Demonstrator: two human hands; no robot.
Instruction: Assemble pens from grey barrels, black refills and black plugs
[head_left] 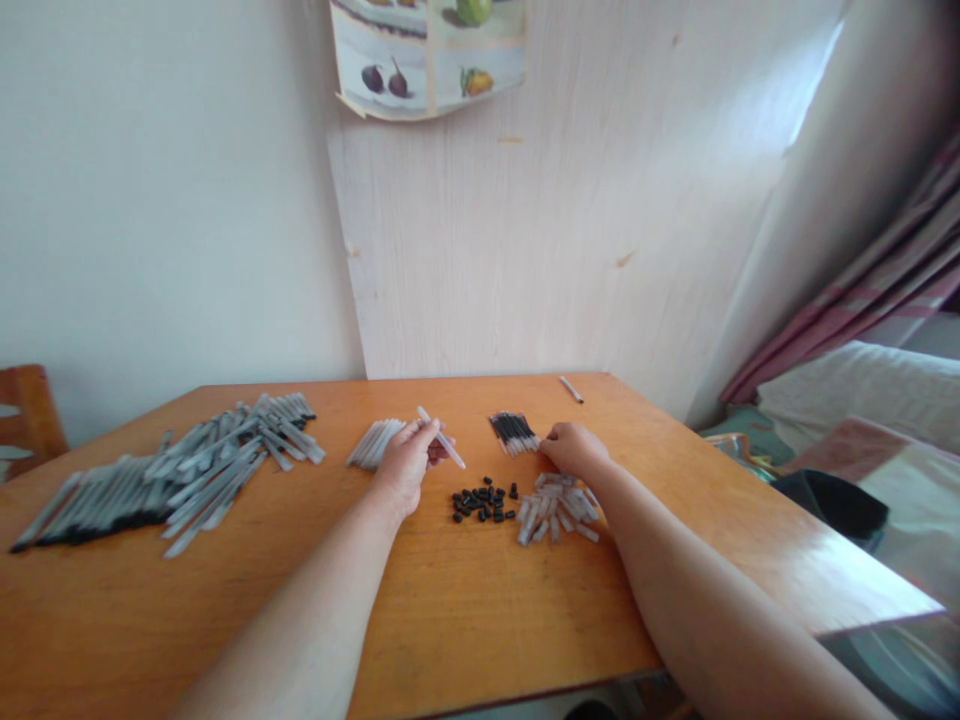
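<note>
My left hand (409,460) is closed around a whitish translucent pen barrel (442,438), held slanted above the table. Just behind that hand lies a row of similar pen barrels (371,442). My right hand (574,447) reaches to the bundle of black pen refills (514,432), its fingertips pinched at the near right end of a refill. Between and in front of the hands are small black plugs (484,502), scattered loosely. Beside them, under my right wrist, sits a heap of clear pen caps (556,508).
A large pile of pens (217,460) covers the table's left side. One single pen (571,389) lies near the back edge. A wooden chair (30,410) is at the far left. Right of the table (465,610) are a dark container (832,503) and bedding.
</note>
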